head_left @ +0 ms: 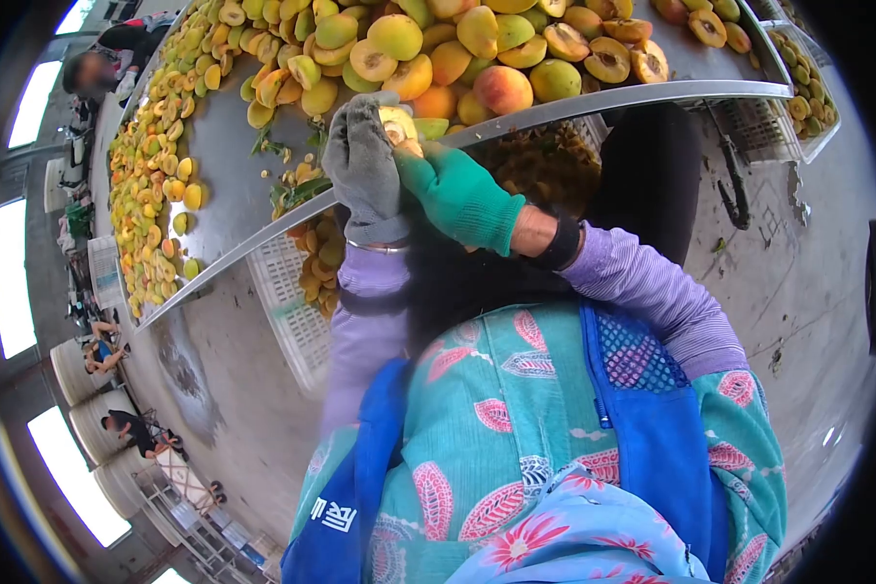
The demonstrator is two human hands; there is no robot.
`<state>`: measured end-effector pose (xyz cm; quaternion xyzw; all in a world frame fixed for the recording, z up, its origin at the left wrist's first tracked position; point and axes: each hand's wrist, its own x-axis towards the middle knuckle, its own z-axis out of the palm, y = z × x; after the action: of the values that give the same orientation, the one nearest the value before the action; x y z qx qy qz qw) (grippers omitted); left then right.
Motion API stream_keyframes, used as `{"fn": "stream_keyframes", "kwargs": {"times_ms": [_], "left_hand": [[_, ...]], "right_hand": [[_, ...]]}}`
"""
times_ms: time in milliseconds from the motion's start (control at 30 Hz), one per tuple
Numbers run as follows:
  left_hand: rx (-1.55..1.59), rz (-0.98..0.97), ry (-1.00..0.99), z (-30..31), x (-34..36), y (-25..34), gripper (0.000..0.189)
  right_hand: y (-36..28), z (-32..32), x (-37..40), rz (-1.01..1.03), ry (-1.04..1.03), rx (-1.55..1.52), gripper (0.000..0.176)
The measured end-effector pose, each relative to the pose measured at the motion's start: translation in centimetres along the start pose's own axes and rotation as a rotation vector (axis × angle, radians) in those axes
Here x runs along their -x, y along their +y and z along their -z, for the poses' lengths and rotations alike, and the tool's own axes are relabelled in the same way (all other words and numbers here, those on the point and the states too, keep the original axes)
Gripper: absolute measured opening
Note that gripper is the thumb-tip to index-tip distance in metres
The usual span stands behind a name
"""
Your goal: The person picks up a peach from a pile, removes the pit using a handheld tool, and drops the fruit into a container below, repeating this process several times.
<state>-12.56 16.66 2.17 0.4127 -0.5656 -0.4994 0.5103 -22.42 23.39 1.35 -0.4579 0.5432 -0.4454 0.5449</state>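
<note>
My left hand (362, 165), in a grey glove, is closed around a cut apricot (396, 125) at the near edge of the metal table (226, 146). The apricot's pale cut flesh faces up. From the right, my right hand (469, 200), in a green knit glove, has its thumb and fingers pressed against the same apricot. Its fingertips are partly hidden, and I cannot see whether a small tool is in them. Just beyond both hands lies a heap of apricots (394, 37), many halved and some whole.
Below the table edge stand white crates of fruit, one at the left (287, 302) and another crate (798, 88) at the right. A raised metal rim (642, 95) runs along the table. Leaves (302, 190) lie near my left hand. Other people sit far left.
</note>
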Motion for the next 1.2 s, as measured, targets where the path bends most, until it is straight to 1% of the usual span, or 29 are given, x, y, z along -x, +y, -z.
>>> {"fn": "stream_keyframes", "kwargs": {"times_ms": [67,100,200,233,300,333,367,433,467,533,600,633,667,733,767,800,833,867,933,967,1033,1067,1100,1133,1200], "left_hand": [[0.183,0.097,-0.071,0.1,-0.1,-0.5,0.032],[0.042,-0.018,-0.141,0.6,0.0,-0.3,0.031],[-0.004,0.341,-0.164,0.9,-1.2,1.6,0.032],[0.121,0.325,-0.062,1.0,-1.7,0.1,0.029],[0.032,0.319,-0.046,0.1,-1.5,1.1,0.029],[-0.006,0.310,-0.043,-0.3,-1.7,1.5,0.029],[-0.153,0.220,-0.108,0.0,-2.5,0.9,0.032],[-0.158,0.250,-0.165,-0.4,-3.3,1.0,0.033],[-0.164,0.265,-0.195,-0.5,-3.8,1.1,0.033],[-0.459,-0.033,-0.241,0.0,-4.7,-0.2,0.030],[-0.748,-0.340,-0.428,0.9,-5.6,-1.0,0.027],[-0.887,-0.496,-0.588,1.1,-6.0,0.0,0.026],[-1.023,-0.651,-0.739,1.2,-6.1,0.5,0.025],[-1.020,-0.601,-0.681,0.7,-6.4,-0.1,0.022],[-1.070,-0.726,-0.592,0.5,-6.6,-0.7,0.021],[-1.119,-0.855,-0.500,0.2,-6.8,-1.1,0.021],[-0.936,-0.564,-0.502,-0.5,-6.0,-0.6,0.021],[-0.734,-0.301,-0.444,-1.2,-5.2,-0.2,0.021],[-0.955,-0.579,-0.468,-1.0,-5.5,-0.3,0.023],[-0.616,-0.182,-0.565,-1.1,-5.4,0.2,0.020],[0.104,0.574,-0.666,-1.0,-5.3,2.2,0.017],[0.169,0.561,-0.665,-1.0,-5.3,2.6,0.016],[0.230,0.558,-0.663,-1.1,-5.1,2.6,0.017],[0.291,0.571,-0.661,-0.8,-4.4,2.3,0.018],[0.003,0.150,-0.702,-0.5,-4.1,2.0,0.023]], "right_hand": [[1.1,1.1,-0.5,0.085,-0.037,0.118,0.051],[1.6,1.4,-0.4,0.160,-0.021,0.155,0.048],[-2.6,-0.2,1.9,-0.275,-0.056,-0.268,0.046],[-3.0,-1.0,1.4,-0.336,-0.008,-0.607,0.047],[-0.7,-1.9,0.5,-0.239,-0.012,-0.607,0.047],[-0.9,-1.8,0.2,-0.184,-0.009,-0.600,0.047],[-1.2,-1.5,0.3,-0.205,0.005,-0.572,0.047],[-2.2,-0.9,0.7,-0.250,0.031,-0.517,0.046],[-2.3,-0.9,0.7,-0.234,0.044,-0.540,0.046],[-2.5,-0.9,0.4,-0.192,0.073,-0.589,0.047],[-1.6,-0.1,0.5,-0.106,0.042,-0.421,0.048],[-1.3,0.2,0.7,-0.071,0.023,-0.333,0.049],[-1.3,0.4,0.7,-0.153,-0.015,-0.418,0.048],[-2.0,0.8,0.5,-0.309,-0.092,-0.590,0.047],[-2.5,0.2,0.1,-0.427,-0.065,-0.831,0.046],[-2.8,0.4,0.0,-0.394,-0.054,-0.783,0.045],[-3.1,0.6,0.2,-0.362,-0.042,-0.743,0.045],[-3.3,0.8,0.3,-0.333,-0.024,-0.707,0.045],[-3.6,1.8,0.3,-0.466,-0.148,-0.880,0.042],[-3.6,2.3,0.3,-0.536,-0.213,-0.953,0.041],[-2.6,2.1,0.6,-0.436,-0.392,-1.234,0.036],[-2.2,2.0,0.5,-0.380,-0.493,-1.374,0.034],[-1.6,2.3,0.6,-0.298,-0.593,-1.396,0.032],[-1.6,2.6,0.9,-0.284,-0.613,-1.359,0.034],[-2.3,3.4,1.4,-0.293,-0.523,-1.071,0.034]]}}
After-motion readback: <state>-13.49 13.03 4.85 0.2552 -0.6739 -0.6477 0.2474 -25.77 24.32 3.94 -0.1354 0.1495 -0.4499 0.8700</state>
